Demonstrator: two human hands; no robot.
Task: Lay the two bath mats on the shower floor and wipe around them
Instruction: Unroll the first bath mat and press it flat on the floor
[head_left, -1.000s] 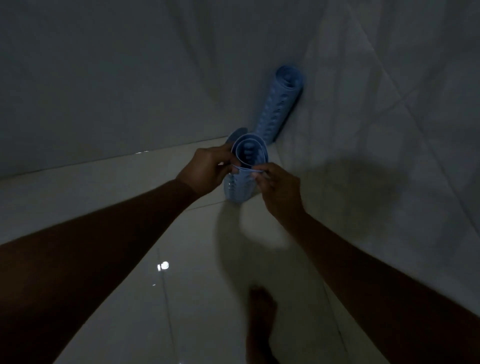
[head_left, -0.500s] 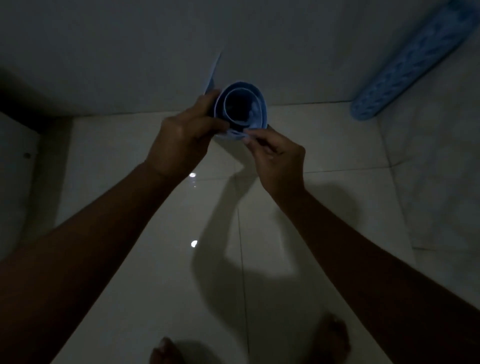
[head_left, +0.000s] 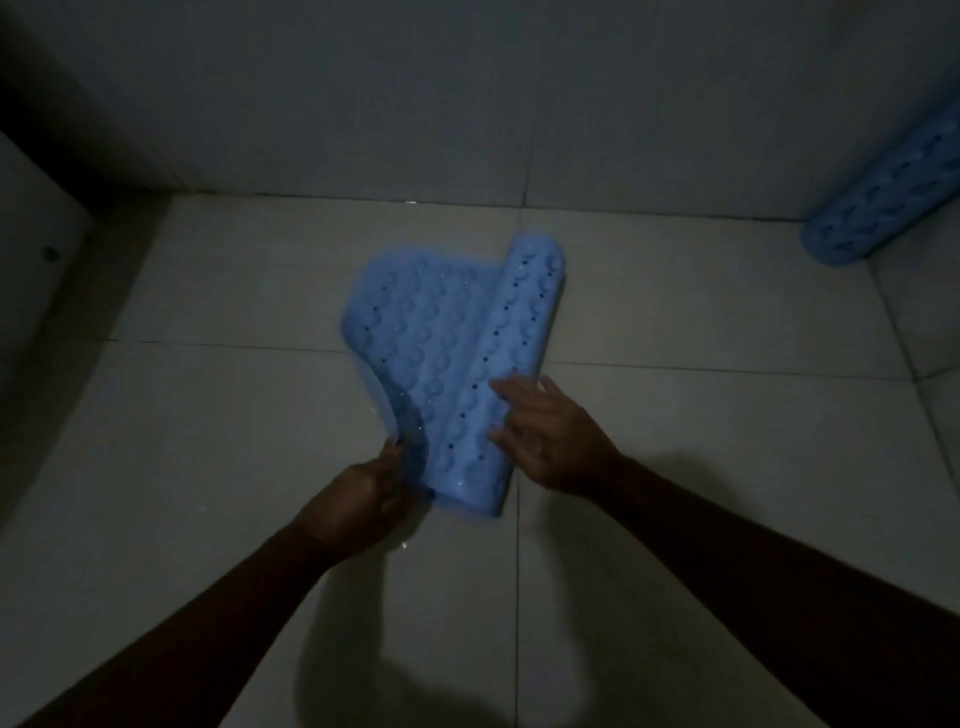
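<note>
Nearest, the left hand (head_left: 363, 501) pinches the near left corner of a pale blue bumpy rubber bath mat (head_left: 447, 364) dotted with small holes; the right hand (head_left: 545, 434) lies open-fingered on its rolled right side; half unrolled on the white tiled shower floor (head_left: 701, 441); beyond, a second blue rolled mat (head_left: 883, 202) leans in the right corner.

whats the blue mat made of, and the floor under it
Blue mat: looks like soft rubber or PVC, since it curls and bends, with moulded bumps and small drain holes. Floor: likely glazed ceramic tile, pale and glossy, with grout lines and faint reflections.
</note>
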